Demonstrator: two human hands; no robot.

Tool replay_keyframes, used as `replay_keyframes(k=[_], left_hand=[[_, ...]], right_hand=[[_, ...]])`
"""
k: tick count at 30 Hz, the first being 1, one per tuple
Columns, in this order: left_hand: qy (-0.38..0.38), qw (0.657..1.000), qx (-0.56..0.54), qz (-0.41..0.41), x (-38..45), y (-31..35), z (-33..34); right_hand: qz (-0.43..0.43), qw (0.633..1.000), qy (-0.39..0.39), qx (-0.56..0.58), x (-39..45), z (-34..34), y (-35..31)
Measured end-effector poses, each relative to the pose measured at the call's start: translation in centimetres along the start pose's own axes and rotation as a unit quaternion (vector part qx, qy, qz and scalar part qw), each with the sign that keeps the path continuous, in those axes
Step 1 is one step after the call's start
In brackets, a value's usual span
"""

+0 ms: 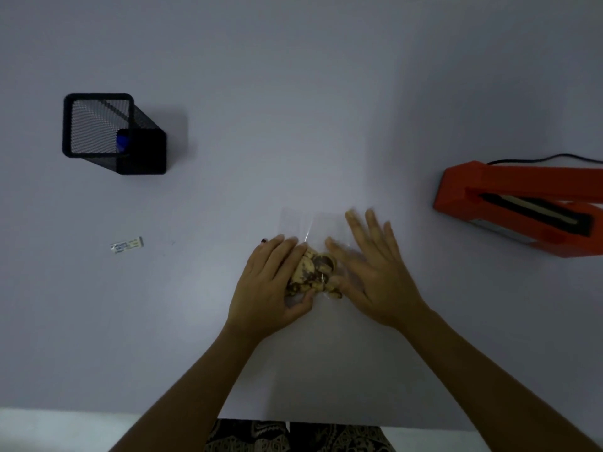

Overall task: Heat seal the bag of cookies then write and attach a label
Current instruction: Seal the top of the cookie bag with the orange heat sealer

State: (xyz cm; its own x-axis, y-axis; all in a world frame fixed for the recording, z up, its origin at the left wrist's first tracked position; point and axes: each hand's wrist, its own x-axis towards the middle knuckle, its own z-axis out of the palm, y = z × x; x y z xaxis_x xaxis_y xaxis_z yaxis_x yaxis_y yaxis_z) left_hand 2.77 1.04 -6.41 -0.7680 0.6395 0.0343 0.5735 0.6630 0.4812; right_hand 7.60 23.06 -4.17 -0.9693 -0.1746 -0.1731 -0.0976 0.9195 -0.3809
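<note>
A clear plastic bag (305, 225) lies flat on the white table, its mouth pointing away from me, with brown-and-cream cookies (313, 272) bunched at its near end. My left hand (272, 285) cups the cookies from the left, thumb curled under the bag's near edge. To the right of the cookies, my right hand (375, 272) rests on the bag with fingers spread and blurred. An orange heat sealer (509, 203) stands at the right edge with its jaw raised. A small white label (126, 245) lies to the left.
A black mesh pen holder (111, 132) with something blue inside stands at the back left. A black cable (548, 158) runs from the sealer off the right edge. The table's front edge (98, 411) is close to my body.
</note>
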Motion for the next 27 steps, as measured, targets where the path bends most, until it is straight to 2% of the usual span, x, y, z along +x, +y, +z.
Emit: replay_keyframes(k=[3,6,12,14,16,20,24,27], left_hand=[[0.001,1.000,-0.002,-0.003,-0.1,-0.1,0.0],[-0.002,1.000,-0.006,-0.012,0.0,0.1,0.0],[-0.009,1.000,-0.007,-0.024,0.1,0.2,0.1],[-0.014,1.000,-0.003,-0.023,0.0,0.1,0.1],[-0.014,1.000,0.000,-0.021,0.0,0.1,0.1],[0.003,1.000,0.002,-0.020,-0.1,0.1,0.0],[0.006,1.000,0.006,-0.020,-0.1,0.2,0.1],[0.012,1.000,0.003,-0.012,0.0,0.3,0.2]], right_hand=[[-0.016,0.998,-0.040,-0.036,-0.2,0.4,0.3],[-0.004,0.998,-0.045,-0.044,-1.1,-0.3,2.5],[0.032,0.998,0.053,0.012,-1.3,-1.7,2.3],[0.004,1.000,0.031,0.000,0.3,-1.6,0.9],[-0.035,0.998,-0.028,-0.038,1.8,-1.1,0.1],[-0.061,0.983,-0.109,-0.137,2.6,-0.8,2.2],[-0.028,0.982,-0.112,-0.149,1.8,-1.9,4.3],[-0.007,0.988,-0.092,-0.120,2.0,-2.1,3.0]])
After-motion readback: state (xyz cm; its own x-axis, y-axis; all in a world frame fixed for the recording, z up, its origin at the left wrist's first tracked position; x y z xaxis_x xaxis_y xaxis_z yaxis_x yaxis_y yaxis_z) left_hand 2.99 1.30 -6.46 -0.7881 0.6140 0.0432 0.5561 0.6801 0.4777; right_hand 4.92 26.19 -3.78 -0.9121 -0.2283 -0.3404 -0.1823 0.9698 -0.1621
